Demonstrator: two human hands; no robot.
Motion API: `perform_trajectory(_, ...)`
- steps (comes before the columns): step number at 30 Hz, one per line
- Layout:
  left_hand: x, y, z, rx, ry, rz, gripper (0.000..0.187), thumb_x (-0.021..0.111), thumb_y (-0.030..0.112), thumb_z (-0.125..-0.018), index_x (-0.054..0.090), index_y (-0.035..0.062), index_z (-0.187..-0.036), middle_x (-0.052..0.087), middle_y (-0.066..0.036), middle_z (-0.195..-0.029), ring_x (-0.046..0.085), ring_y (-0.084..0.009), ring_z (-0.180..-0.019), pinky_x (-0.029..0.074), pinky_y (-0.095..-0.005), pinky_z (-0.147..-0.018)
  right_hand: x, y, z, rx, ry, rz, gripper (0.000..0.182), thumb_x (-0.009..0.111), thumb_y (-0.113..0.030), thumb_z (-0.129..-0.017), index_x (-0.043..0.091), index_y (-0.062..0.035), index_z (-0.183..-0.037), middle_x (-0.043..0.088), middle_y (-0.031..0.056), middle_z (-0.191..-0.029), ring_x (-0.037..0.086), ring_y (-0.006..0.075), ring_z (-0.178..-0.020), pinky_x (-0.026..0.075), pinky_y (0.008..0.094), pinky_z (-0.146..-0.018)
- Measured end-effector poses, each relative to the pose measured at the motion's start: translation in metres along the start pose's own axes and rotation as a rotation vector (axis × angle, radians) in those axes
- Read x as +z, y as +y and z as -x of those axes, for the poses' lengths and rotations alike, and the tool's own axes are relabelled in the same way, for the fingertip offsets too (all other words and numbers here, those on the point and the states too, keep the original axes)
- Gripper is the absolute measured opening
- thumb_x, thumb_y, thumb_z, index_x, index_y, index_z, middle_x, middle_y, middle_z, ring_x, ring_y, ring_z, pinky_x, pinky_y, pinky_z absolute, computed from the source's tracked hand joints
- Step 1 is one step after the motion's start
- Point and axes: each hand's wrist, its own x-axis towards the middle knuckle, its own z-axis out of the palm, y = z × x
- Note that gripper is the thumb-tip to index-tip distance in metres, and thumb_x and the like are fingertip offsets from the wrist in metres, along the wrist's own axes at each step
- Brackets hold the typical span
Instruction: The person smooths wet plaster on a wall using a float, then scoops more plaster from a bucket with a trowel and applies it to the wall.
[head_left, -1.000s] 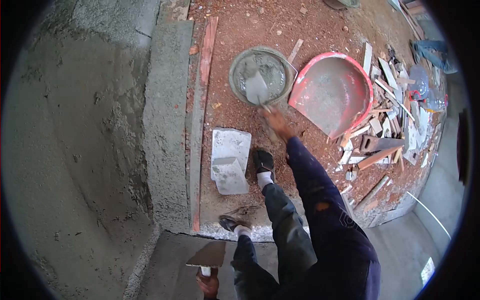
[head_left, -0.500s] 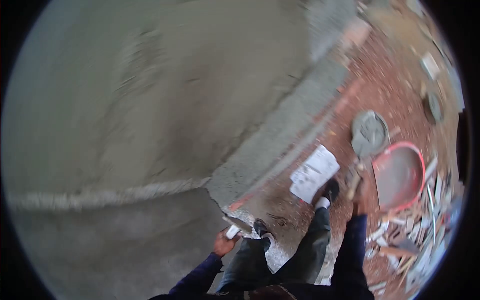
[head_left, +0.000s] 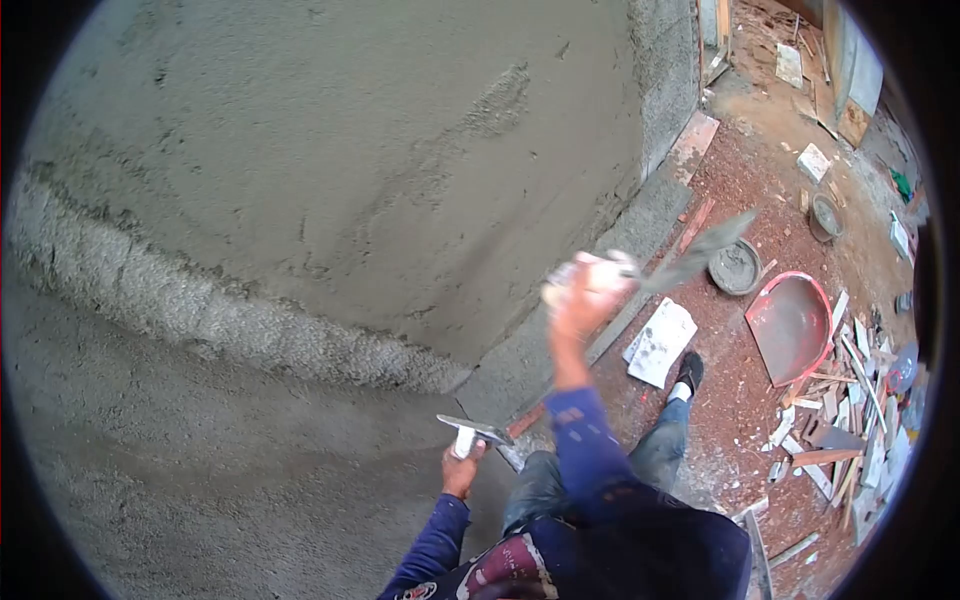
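My left hand (head_left: 461, 471) is closed round the white handle of a plastering trowel (head_left: 477, 430), whose flat metal plate lies level above the fist near the wall's lower corner. My right hand (head_left: 583, 300), smeared by motion, is closed on a mason's trowel (head_left: 700, 254) in front of the wet plaster wall (head_left: 380, 150). The trowel's grey blade points right, over the edge of a bucket of mortar (head_left: 735, 267). A rough band (head_left: 200, 310) runs along the foot of the plastered face.
White paper sheets (head_left: 662, 342) lie on the red ground by my shoe (head_left: 692, 372). To the right are a red-rimmed tub (head_left: 790, 330), a pile of scrap wood (head_left: 850, 430) and another bucket (head_left: 826, 216). A grey ledge (head_left: 640, 225) borders the wall.
My right hand has risen from low on the right, near the ground, up to the wall with the mason's trowel. My left hand stays low with its trowel. The view has shifted.
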Motion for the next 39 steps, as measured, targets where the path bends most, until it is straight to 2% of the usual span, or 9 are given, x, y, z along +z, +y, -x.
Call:
perform_trajectory(5, -0.006, -0.026, 0.008, -0.06, -0.072, 0.046, 0.034, 0.076, 0.028, -0.083, 0.067, 0.0028, -0.104, 0.068, -0.001, -0.091, 0.06, -0.0127, -0.08, 0.048, -0.0293, -0.072, -0.035, 0.105, 0.153, -0.864, -1.137, 1.298, 0.025, 0.056, -0.011, -0.084, 0.055, 0.0015, -0.106, 0.056, 0.0142, -0.082, 0.056, 0.0234, -0.071, 0.047, 0.0403, -0.064)
perform_trajectory(9, -0.002, -0.057, 0.009, -0.036, -0.11, 0.105, 0.036, 0.076, 0.029, -0.083, 0.066, 0.0033, -0.107, 0.068, -0.004, -0.093, 0.061, -0.0151, -0.08, 0.048, -0.0314, -0.069, -0.129, -0.001, 0.225, 0.66, -1.917, 0.95, 0.034, 0.057, -0.006, -0.076, 0.054, -0.0003, -0.11, 0.061, 0.0254, -0.097, 0.063, 0.0357, -0.081, 0.05, 0.0476, -0.074)
perform_trajectory(12, 0.01, -0.034, 0.01, -0.157, -0.03, -0.035, 0.043, 0.076, 0.035, -0.082, 0.066, 0.0016, -0.107, 0.069, -0.009, -0.094, 0.063, -0.0194, -0.084, 0.049, -0.035, -0.073, -0.199, 0.051, 0.122, -0.19, -1.593, 0.876, 0.015, 0.063, -0.011, -0.081, 0.055, -0.0021, -0.09, 0.053, 0.0132, -0.082, 0.057, 0.0331, -0.083, 0.047, 0.0414, -0.073)
perform_trajectory(14, 0.027, -0.053, 0.008, -0.221, 0.026, -0.051, 0.054, 0.078, 0.045, -0.078, 0.066, -0.0011, -0.104, 0.069, -0.012, -0.093, 0.063, -0.022, -0.086, 0.048, -0.0374, -0.079, -0.202, 0.012, 0.031, 0.804, -0.844, 0.821, 0.025, 0.065, -0.016, -0.086, 0.057, 0.0001, -0.103, 0.059, 0.0126, -0.08, 0.061, 0.0322, -0.075, 0.049, 0.0413, -0.07)
perform_trajectory(20, 0.073, -0.028, -0.018, -0.094, -0.043, -0.061, 0.043, 0.081, 0.035, -0.079, 0.065, 0.0, -0.097, 0.063, -0.004, -0.083, 0.056, -0.0152, -0.079, 0.047, -0.0344, -0.072, -0.403, 0.013, -0.194, 0.564, -0.264, 1.813, 0.04, 0.061, -0.031, -0.086, 0.06, 0.0002, -0.111, 0.066, 0.0251, -0.095, 0.063, 0.0417, -0.095, 0.049, 0.0499, -0.083)
perform_trajectory(30, 0.14, -0.004, -0.065, -0.134, -0.316, -0.754, 0.047, 0.081, 0.04, -0.076, 0.066, -0.0021, -0.092, 0.069, -0.015, -0.088, 0.062, -0.0325, -0.075, 0.048, -0.0413, -0.069, -0.576, 0.095, -0.488, 0.633, -0.255, 1.881, 0.041, 0.056, -0.034, -0.089, 0.064, 0.0014, -0.108, 0.068, 0.0263, -0.093, 0.066, 0.0429, -0.084, 0.052, 0.0485, -0.07)
perform_trajectory(33, 0.202, 0.054, -0.054, -0.305, -0.304, -0.865, 0.063, 0.079, 0.047, -0.076, 0.06, 0.0009, -0.115, 0.065, -0.017, -0.099, 0.065, -0.0344, -0.084, 0.052, -0.0426, -0.071, -0.65, 0.148, -0.546, 0.387, -0.919, 2.187, 0.033, 0.057, -0.03, -0.089, 0.066, 0.0005, -0.097, 0.068, 0.0213, -0.08, 0.067, 0.0351, -0.07, 0.051, 0.0418, -0.055)
perform_trajectory(36, 0.219, 0.046, -0.035, 0.121, -0.308, -1.165, 0.046, 0.08, 0.036, -0.077, 0.064, -0.002, -0.098, 0.068, -0.02, -0.097, 0.065, -0.04, -0.088, 0.05, -0.0436, -0.075, -0.628, 0.165, -0.552, 0.744, -0.497, 1.741, 0.031, 0.06, -0.031, -0.087, 0.065, -0.001, -0.095, 0.067, 0.0188, -0.08, 0.065, 0.0317, -0.068, 0.051, 0.0403, -0.056)
perform_trajectory(39, 0.282, 0.103, -0.04, -0.199, -0.435, -0.996, 0.042, 0.079, 0.035, -0.078, 0.065, -0.0012, -0.095, 0.069, -0.019, -0.092, 0.066, -0.039, -0.086, 0.051, -0.0435, -0.075, -0.615, 0.154, -0.537, 0.763, -0.289, 1.516, 0.033, 0.062, -0.032, -0.086, 0.063, -0.0013, -0.097, 0.066, 0.019, -0.082, 0.064, 0.0324, -0.072, 0.051, 0.0417, -0.062)
